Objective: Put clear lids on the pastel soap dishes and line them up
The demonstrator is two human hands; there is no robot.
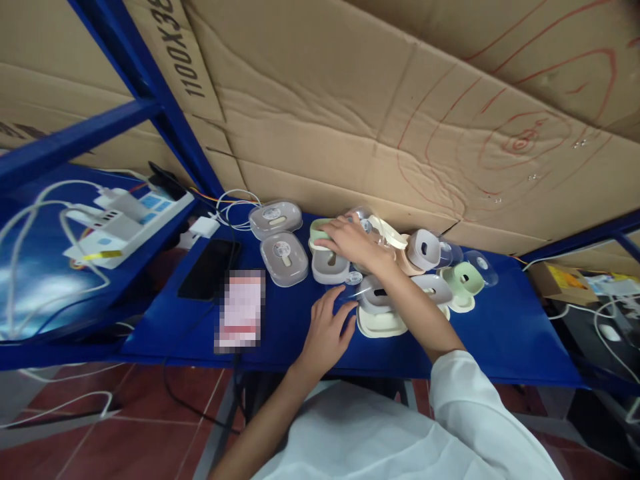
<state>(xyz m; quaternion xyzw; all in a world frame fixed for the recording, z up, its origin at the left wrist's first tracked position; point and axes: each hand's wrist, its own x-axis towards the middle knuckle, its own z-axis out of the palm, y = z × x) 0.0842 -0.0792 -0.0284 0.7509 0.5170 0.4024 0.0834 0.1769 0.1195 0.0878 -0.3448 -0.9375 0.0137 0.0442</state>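
My right hand (353,241) reaches across to a pale green plastic box (316,231), its fingers and thumb closed around the near side. Just below this box lies a grey box (331,268) with a slot in it. My left hand (327,327) is held lower, fingers and thumb apart, beside a clear plastic lid (357,288) with a round sticker; whether the fingertips touch the lid I cannot tell. To the right of that hand, another grey slotted box (376,297) rests over a cream tray (383,325). My right forearm partly hides the pieces behind it.
Two grey boxes under clear lids (284,259) stand left of the hands. A black phone (209,269) and a blurred pink card (241,310) lie further left, near a power strip (117,230). At right are a green holder (464,283) and clear lids (481,267). Cardboard (320,100) walls the back.
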